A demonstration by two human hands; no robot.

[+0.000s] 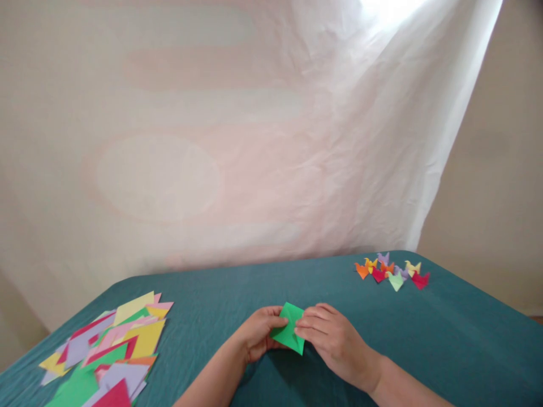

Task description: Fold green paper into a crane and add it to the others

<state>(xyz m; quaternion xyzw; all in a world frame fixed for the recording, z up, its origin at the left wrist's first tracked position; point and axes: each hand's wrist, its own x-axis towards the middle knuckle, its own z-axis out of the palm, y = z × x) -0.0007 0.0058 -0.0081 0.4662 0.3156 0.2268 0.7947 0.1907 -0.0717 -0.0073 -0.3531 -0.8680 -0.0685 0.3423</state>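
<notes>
Nearest, the left hand (259,333) and right hand (328,337) pinch a folded green paper (289,330) between their fingertips, low over the teal tablecloth (445,339). Left of them lies a loose pile of coloured paper squares (110,353); farther right, small folded paper figures (392,271) cluster before a white sheet (254,141).

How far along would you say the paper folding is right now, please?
Done: a cluster of small folded paper figures sits at the far right of the teal table. In hand: the left hand and right hand both pinch a partly folded green sheet. Left: a loose pile of flat coloured sheets lies at the left, so plenty seems to remain.
</notes>
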